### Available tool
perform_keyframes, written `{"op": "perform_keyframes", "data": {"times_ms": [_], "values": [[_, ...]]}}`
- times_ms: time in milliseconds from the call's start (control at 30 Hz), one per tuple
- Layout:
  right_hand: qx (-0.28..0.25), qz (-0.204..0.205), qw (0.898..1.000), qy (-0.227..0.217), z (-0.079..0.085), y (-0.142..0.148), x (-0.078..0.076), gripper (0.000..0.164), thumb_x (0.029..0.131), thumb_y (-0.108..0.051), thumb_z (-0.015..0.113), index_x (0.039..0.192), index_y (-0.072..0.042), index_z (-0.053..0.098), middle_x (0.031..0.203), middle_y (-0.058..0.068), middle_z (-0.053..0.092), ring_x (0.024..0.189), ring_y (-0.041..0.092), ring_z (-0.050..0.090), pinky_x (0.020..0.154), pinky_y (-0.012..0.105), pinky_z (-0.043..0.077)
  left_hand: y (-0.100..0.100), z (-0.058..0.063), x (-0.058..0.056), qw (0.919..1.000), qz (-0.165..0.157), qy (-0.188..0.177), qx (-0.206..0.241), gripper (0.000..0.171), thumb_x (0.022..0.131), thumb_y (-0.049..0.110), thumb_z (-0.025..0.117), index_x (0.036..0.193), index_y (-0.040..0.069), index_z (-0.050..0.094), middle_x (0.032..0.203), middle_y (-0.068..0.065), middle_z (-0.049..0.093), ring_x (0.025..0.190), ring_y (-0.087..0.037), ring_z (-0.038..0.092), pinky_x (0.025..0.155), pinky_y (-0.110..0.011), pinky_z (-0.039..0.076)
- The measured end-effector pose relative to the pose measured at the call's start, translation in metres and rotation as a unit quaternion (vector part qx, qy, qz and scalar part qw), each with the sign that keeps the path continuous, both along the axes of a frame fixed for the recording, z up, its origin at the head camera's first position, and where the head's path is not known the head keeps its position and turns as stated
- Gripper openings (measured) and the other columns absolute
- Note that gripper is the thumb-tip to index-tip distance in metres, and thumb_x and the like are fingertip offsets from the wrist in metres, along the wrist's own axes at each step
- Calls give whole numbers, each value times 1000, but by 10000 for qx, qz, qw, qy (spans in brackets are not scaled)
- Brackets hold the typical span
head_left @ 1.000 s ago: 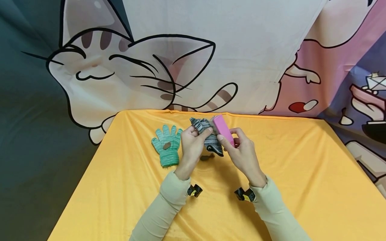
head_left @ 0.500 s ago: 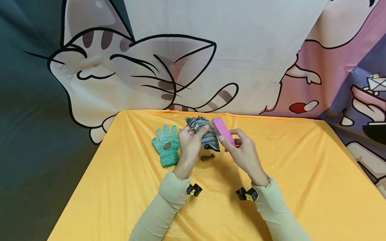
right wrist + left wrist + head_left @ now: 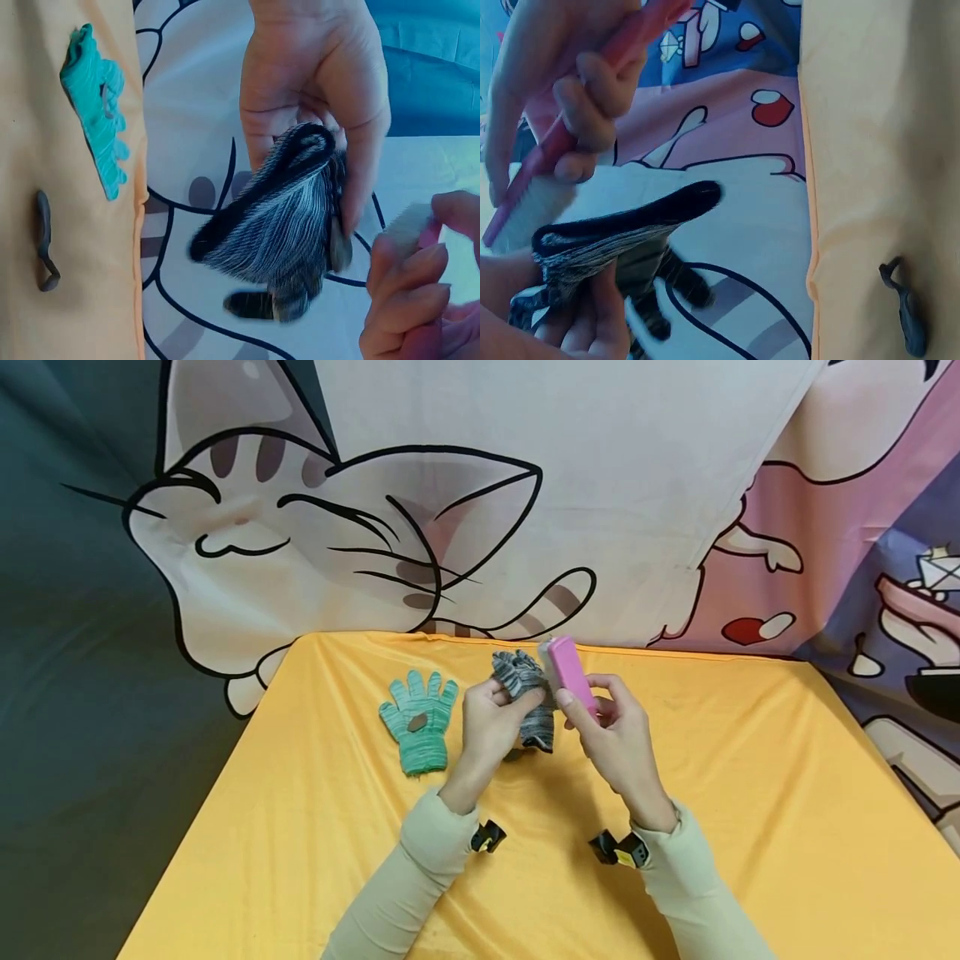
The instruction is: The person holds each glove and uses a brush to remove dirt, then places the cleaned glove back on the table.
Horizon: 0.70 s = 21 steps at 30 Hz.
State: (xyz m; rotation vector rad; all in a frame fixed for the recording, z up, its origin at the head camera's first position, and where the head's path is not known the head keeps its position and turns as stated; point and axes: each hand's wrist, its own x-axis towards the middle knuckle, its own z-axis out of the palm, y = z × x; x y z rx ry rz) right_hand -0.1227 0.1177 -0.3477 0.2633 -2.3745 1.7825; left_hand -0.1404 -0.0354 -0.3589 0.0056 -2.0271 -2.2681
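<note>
Glove point(image 3: 537, 727) of grey-black striped knit is pinched in the left hand point(image 3: 489, 727), just beside the pink oblong brush point(image 3: 572, 670) gripped in the right hand point(image 3: 621, 739), green knitted glove point(image 3: 423, 752) left of both

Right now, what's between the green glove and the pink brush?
In the head view, the left hand, holding a gray striped glove, shows between them.

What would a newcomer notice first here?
Probably the big cartoon cat on the backdrop. Then the bright pink brush in the right hand, close to the grey striped glove in the left hand. The green glove, lying left of both hands on the yellow cloth, stands out too.
</note>
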Motion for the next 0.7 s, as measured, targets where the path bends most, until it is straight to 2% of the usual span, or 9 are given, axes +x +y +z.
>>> {"op": "perform_keyframes", "data": {"times_ms": [67,133,200,300,533,700], "values": [[-217,126,9996,109,4,-2,3,36,87,-29,62,116,-11,48,71,21,61,43,13,45,37,27,37,3,0,2,9993,-319,-107,-160,24,79,8,70,101,-2,66,83,-14,70,72,-20,67,62,-29,54],[-388,216,9989,175,9,-4,7,35,88,-22,62,115,-7,47,69,24,58,42,11,43,36,26,36,5,1,4,9978,-559,-110,-348,23,80,8,69,101,-2,67,84,-14,70,76,-20,68,66,-29,54],[-447,247,9985,184,14,-7,10,33,88,-19,62,114,-4,46,68,27,56,42,11,43,36,26,36,7,2,6,9967,-629,-85,-499,21,80,10,69,99,1,68,81,-12,70,75,-17,68,66,-28,54],[-411,211,9989,61,19,-10,13,31,88,-19,62,111,-4,47,68,28,55,42,10,42,36,25,36,7,3,8,9980,-486,-80,-386,20,81,11,68,99,3,67,80,-10,70,74,-16,68,66,-29,54],[-138,235,9994,-233,20,-13,14,28,87,-18,63,108,-5,49,64,13,56,43,9,43,37,24,37,2,5,6,9994,-12,-172,299,24,80,3,64,104,5,62,84,-12,69,77,-22,67,67,-33,55],[-90,317,9986,-406,20,-13,14,27,87,-19,63,107,-6,49,64,10,58,44,12,45,38,24,37,-2,5,4,9977,142,-122,658,28,81,4,66,108,5,59,85,-15,69,72,-20,67,64,-31,55]]}}
